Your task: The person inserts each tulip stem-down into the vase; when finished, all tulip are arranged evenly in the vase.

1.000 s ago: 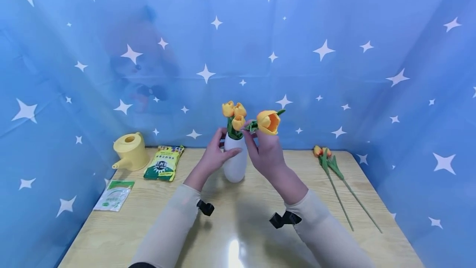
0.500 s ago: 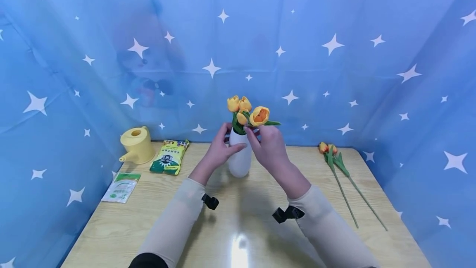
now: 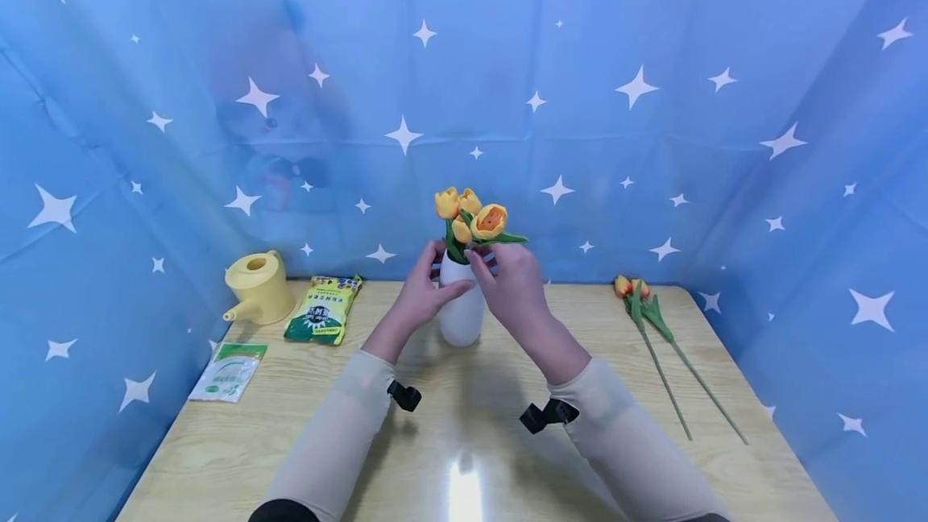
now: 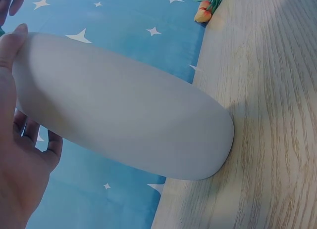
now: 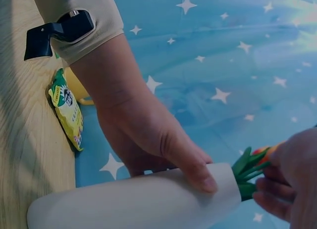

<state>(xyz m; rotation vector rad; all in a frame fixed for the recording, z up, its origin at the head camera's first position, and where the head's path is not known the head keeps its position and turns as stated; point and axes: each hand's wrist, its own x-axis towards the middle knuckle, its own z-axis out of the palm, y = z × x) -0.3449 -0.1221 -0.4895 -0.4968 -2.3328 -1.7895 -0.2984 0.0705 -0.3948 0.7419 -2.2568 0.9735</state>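
Note:
A white vase [image 3: 461, 314] stands upright near the table's back edge, with several yellow-orange tulips [image 3: 447, 204] in its mouth. My left hand [image 3: 423, 293] grips the vase's upper part, thumb in front and fingers round the far side; the left wrist view shows this grip on the vase [image 4: 124, 105]. Just right of the vase mouth, my right hand [image 3: 514, 282] pinches the stem of an open tulip [image 3: 489, 221], whose bloom leans beside the others. In the right wrist view the right hand [image 5: 297, 177] is at the green leaves [image 5: 243, 174]; the stem's lower end is hidden.
Two tulips with long stems [image 3: 663, 373] lie at the table's right. A yellow watering can [image 3: 259, 290], a yellow-green packet [image 3: 324, 311] and a small white-green packet [image 3: 228, 373] are at the left. A star-patterned blue curtain [image 3: 464, 103] hangs behind the table.
My right hand has brought the open tulip leftward, down against the other blooms, its bloom now turned more upright. My left hand keeps its grip on the vase.

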